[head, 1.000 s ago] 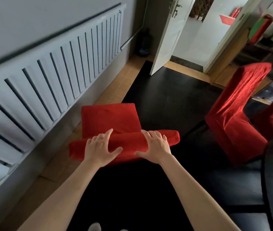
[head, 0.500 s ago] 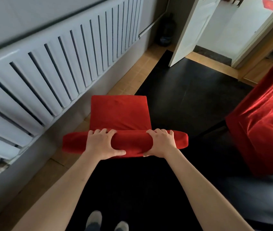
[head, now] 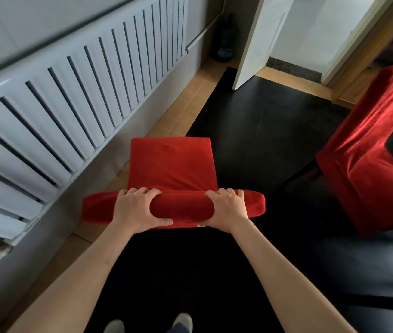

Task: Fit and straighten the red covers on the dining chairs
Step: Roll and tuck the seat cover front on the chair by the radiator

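A dining chair in a red cover [head: 171, 164] stands in front of me, seen from above and behind, its seat facing away. My left hand [head: 135, 209] and my right hand [head: 226, 207] both grip the covered top of the backrest [head: 181, 207], fingers curled over its far edge and thumbs on the near side. A second chair in a loose, wrinkled red cover [head: 368, 150] stands to the right.
A long white radiator [head: 70, 92] runs along the left wall, close to the chair. A white door [head: 260, 37] stands open ahead. The floor is black matting [head: 262, 121] with tan tiles along the wall. A dark piece of furniture [head: 370, 272] fills the lower right.
My hands went from resting flat on the backrest top to gripping it with curled fingers. The view has tilted down and moved closer over the chair.
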### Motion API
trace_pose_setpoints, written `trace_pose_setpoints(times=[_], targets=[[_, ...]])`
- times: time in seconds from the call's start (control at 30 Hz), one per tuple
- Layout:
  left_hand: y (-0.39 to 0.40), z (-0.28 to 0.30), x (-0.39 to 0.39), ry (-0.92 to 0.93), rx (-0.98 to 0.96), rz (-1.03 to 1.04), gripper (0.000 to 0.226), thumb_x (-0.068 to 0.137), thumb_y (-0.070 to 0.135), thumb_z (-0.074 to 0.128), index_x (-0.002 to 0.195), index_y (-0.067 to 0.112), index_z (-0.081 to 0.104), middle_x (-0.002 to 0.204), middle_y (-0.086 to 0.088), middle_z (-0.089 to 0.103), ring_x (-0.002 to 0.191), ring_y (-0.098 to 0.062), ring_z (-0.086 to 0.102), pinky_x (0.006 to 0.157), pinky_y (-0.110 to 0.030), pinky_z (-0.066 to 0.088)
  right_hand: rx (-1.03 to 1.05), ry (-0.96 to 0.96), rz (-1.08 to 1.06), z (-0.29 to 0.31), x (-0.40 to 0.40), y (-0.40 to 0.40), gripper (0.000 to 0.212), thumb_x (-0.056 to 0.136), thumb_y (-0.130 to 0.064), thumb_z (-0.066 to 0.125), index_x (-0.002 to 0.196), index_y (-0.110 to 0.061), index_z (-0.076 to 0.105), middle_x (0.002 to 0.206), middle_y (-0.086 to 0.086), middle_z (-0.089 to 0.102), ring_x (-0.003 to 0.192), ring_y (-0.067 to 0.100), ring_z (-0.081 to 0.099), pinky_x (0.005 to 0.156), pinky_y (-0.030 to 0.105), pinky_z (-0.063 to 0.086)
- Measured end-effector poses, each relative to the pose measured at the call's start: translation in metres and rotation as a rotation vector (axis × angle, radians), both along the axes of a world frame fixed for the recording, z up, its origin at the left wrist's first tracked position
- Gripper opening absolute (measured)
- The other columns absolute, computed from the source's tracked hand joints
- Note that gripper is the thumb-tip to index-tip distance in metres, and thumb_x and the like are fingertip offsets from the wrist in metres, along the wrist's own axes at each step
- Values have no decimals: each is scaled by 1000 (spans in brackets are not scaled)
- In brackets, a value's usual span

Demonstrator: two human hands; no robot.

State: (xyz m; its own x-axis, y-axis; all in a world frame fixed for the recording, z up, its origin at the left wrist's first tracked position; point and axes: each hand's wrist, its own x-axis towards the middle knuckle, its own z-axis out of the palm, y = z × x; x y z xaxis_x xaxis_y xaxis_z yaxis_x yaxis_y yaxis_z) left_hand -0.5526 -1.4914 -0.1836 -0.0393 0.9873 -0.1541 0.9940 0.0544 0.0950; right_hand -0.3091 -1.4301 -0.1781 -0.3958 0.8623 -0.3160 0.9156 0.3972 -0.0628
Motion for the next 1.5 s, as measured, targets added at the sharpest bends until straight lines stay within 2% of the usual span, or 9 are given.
trace_pose_setpoints(times=[0.23, 0.53, 0.83, 0.93, 1.07, 1.2, 1.4, 1.5], targets=[[-16, 0, -12, -15, 34, -128, 98, 45, 99, 33, 120, 39, 54, 110, 10, 64, 105, -17, 59, 94, -38, 41, 32, 11, -124, -4, -4, -49, 91, 52, -88, 56, 127, -37, 46, 120, -2, 58, 115, 24, 50, 104, 51, 29], [-39, -5, -47, 3, 51, -393, 98, 43, 99, 33, 114, 35, 56, 106, 12, 65, 102, -15, 60, 96, -37, 41, 116, -20, -373, -13, -38, -146, 107, 45, -98, 29, 128, -34, 48, 116, 1, 61, 112, 26, 52, 101, 50, 32], [-58, -5, -80, 18, 54, -629, 103, 47, 100, 34, 120, 31, 58, 109, 11, 66, 100, -14, 61, 93, -35, 42, 138, 13, -574, -13, -85, -219, 105, 49, -96, 33, 128, -29, 50, 119, 2, 62, 117, 27, 52, 104, 51, 31], [-62, -9, -87, 26, 74, -693, 109, 48, 99, 35, 125, 27, 60, 111, 8, 67, 102, -17, 62, 93, -37, 43, 147, 33, -628, -15, -97, -235, 106, 48, -96, 28, 127, -28, 52, 116, 2, 63, 114, 26, 54, 103, 51, 31], [-59, -9, -95, 44, 119, -773, 106, 50, 95, 39, 122, 22, 65, 107, 5, 69, 96, -19, 65, 89, -40, 47, 189, 29, -691, -19, -114, -248, 106, 49, -96, 30, 124, -27, 55, 112, 3, 65, 108, 27, 57, 102, 53, 33], [-53, -6, -100, 76, 54, -831, 110, 51, 98, 33, 133, 27, 55, 122, 10, 62, 110, -14, 58, 99, -36, 39, 166, 24, -736, -15, -126, -256, 107, 50, -96, 27, 128, -26, 52, 114, 3, 64, 110, 27, 55, 103, 51, 31], [-41, -4, -105, 59, 44, -907, 109, 50, 98, 30, 131, 29, 55, 121, 10, 62, 108, -15, 58, 99, -36, 40, 281, 13, -839, -11, -146, -261, 98, 50, -94, 38, 114, -24, 63, 96, 3, 69, 96, 27, 63, 95, 52, 39], [-35, -4, -108, 45, 34, -958, 109, 49, 98, 28, 130, 30, 55, 119, 10, 62, 106, -15, 58, 97, -37, 40, 315, -29, -890, -8, -161, -265, 93, 47, -92, 43, 101, -21, 68, 81, 4, 69, 80, 27, 65, 86, 49, 45]])
